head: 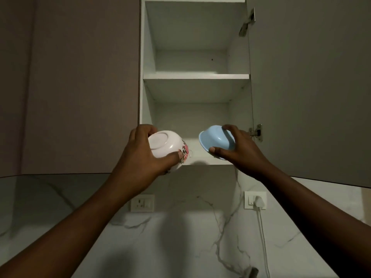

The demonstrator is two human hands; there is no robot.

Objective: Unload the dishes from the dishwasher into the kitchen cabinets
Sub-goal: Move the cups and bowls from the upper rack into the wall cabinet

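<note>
Now your left hand (140,155) grips a white floral bowl (167,145), its base turned toward you, thumb under the rim, just in front of the lower shelf (202,157) of the open cabinet (195,77). Your right hand (239,149) holds a small blue bowl (215,140) tilted on its side, thumb on the rim and fingers over the base, right of the white one and apart from it. Below on the marble wall, a socket (142,203) at left, a plugged switch plate (255,200) at right.
</note>
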